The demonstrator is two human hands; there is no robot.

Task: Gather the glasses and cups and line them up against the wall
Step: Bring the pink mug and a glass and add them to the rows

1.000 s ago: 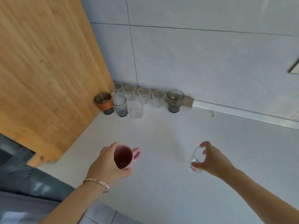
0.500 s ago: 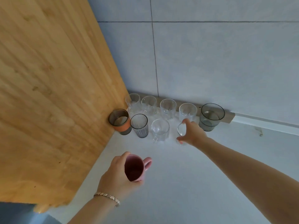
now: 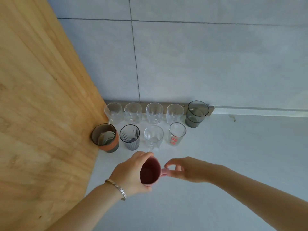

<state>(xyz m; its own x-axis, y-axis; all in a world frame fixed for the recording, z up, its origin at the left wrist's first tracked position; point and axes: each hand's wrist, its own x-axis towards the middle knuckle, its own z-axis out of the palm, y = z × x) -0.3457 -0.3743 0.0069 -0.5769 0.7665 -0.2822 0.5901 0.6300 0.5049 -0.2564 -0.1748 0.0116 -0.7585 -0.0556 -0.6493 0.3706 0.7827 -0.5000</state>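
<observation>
My left hand (image 3: 130, 175) grips a pink mug (image 3: 150, 172) by its body, tilted, just above the white counter. The fingertips of my right hand (image 3: 185, 169) pinch the mug's handle from the right. Against the wall stands a row of several clear glasses (image 3: 154, 112) ending in a grey tumbler (image 3: 197, 114). In front of them stand a grey cup with an orange sleeve (image 3: 105, 137), a ribbed grey glass (image 3: 130, 137), a clear glass mug (image 3: 153, 137) and a small glass with red print (image 3: 177, 135).
A big wooden board (image 3: 41, 97) leans along the left and touches the orange-sleeved cup. The tiled wall (image 3: 200, 64) has a grey strip at its foot. The white counter (image 3: 233, 155) stretches to the right and toward me.
My right hand set the red-print glass down in the front row, let go and drew back to the pink mug's handle. The view moved closer to the glasses.
</observation>
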